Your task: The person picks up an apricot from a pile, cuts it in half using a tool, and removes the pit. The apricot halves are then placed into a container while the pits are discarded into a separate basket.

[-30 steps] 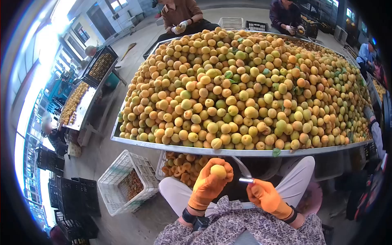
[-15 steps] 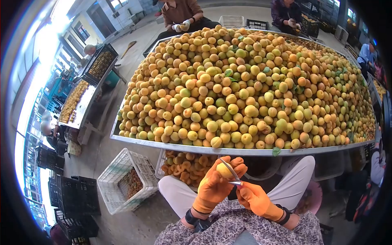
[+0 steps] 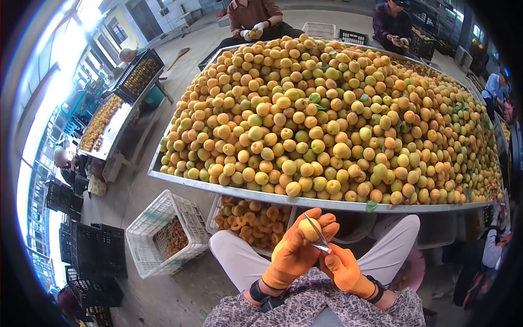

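An orange glove covers my left hand (image 3: 291,255), whose fingers are wrapped round a yellow apricot (image 3: 307,231) above my lap. My right hand (image 3: 345,268), gloved the same way, grips a small knife (image 3: 317,230) by its handle, which is mostly hidden in the fist. The thin blade lies across the apricot's right side, pointing up and away from me. Just beyond both hands runs the metal rim of a wide table (image 3: 256,195), heaped with whole apricots (image 3: 327,125). Below that rim, left of my hands, a crate holds halved apricots (image 3: 253,218).
A white plastic crate (image 3: 166,234) with brown scraps inside stands on the floor to my left. Black crates (image 3: 98,250) are stacked farther left. Two people sit across the table, one holding fruit in white gloves (image 3: 254,31). A pink basin (image 3: 411,270) is beside my right knee.
The view has tilted slightly, so the table and pile sit a little lower and to the right. Both hands keep their holds, with the knife still against the apricot.
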The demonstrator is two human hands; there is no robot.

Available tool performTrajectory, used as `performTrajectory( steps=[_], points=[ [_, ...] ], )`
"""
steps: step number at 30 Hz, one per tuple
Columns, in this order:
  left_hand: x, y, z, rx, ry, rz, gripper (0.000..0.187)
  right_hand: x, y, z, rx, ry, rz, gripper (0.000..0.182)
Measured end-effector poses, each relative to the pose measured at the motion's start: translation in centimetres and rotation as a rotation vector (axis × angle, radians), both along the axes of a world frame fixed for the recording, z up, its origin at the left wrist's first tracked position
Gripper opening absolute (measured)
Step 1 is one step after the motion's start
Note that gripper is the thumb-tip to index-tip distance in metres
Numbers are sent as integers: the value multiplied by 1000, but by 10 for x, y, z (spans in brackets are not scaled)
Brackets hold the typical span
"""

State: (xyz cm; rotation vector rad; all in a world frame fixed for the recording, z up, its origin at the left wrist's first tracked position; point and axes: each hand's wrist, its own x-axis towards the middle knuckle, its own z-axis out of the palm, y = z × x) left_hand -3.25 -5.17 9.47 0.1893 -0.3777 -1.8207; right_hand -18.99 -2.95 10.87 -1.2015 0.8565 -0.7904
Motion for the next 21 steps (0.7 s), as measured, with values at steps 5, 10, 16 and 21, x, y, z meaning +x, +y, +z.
performTrajectory(
  steps=[5,10,16,21],
  points=[
    [-1,2,2,-23,-30,30,71,0,1,-1,0,-10,3,51],
    [-3,2,0,-47,-38,43,68,0,2,1,28,-38,-7,52],
    [-4,4,3,-37,-65,66,68,1,2,3,47,-63,-3,53],
    [-4,6,13,-22,-146,92,69,4,4,4,76,-92,-22,55]
  ],
)
